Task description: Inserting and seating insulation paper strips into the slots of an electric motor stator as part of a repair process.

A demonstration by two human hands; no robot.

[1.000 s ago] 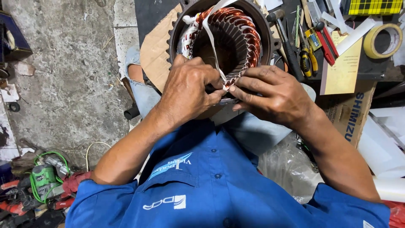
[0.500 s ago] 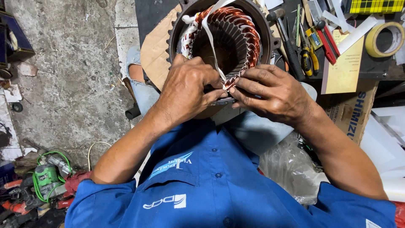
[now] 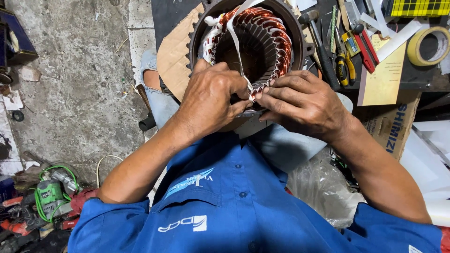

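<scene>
Clearly both hands, left hand (image 3: 211, 100) and right hand (image 3: 302, 103), pinch the white tape (image 3: 236, 44) at the stator (image 3: 248, 42)'s six o'clock; overpulling could tear it.

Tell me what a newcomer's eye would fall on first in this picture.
First the round motor stator at top centre, ringed with copper windings. Both hands meet at its near rim: the left hand and right hand pinch a white tape that runs up across the bore. To the right lie a hammer and a tape roll.
</scene>
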